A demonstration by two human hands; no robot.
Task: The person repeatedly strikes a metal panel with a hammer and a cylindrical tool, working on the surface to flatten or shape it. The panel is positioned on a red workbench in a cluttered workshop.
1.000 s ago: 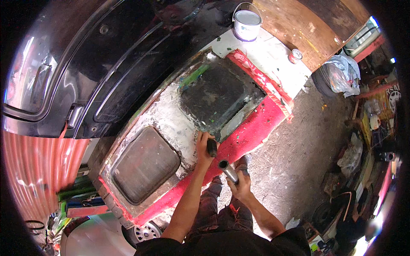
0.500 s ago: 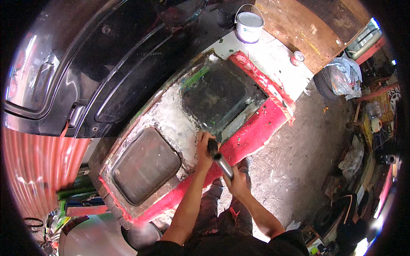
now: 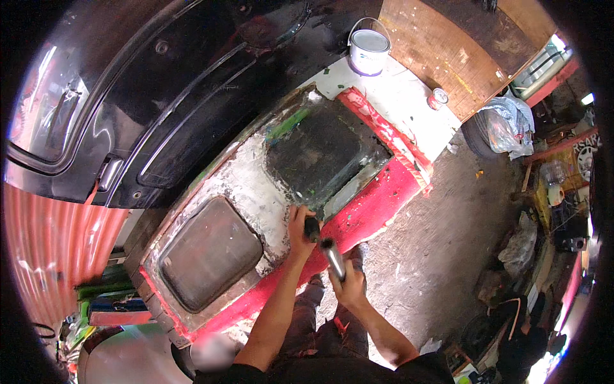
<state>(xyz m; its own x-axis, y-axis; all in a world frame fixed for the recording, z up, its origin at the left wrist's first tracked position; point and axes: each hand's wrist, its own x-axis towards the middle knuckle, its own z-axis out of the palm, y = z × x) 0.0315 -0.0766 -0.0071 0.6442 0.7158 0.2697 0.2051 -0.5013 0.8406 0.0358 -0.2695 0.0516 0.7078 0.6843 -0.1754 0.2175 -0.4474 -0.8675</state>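
Tube (image 3: 336,262) of bright metal sits in the right hand (image 3: 350,286), whose fingers are wrapped round its lower part, its dark open mouth pointing to 11 o'clock. The left hand (image 3: 300,231), at 10 o'clock from it, has its fingers curled round a black piece (image 3: 311,226) (a short, stubby one); this lies just beside the tube's mouth, and whether the two touch I cannot tell. Both are above the near edge of the desk (image 3: 259,179). Taking clock directions from the hands, a dark panel (image 3: 313,157) lies at 12, a brown panel (image 3: 210,251) at 9, and red cloth (image 3: 374,209) at 2. Farther off, a lidded can (image 3: 369,61) stands between 12 and 1, a tin (image 3: 438,99) at 1, a tyre (image 3: 476,137) at 2, and a black car (image 3: 192,83) at 10.
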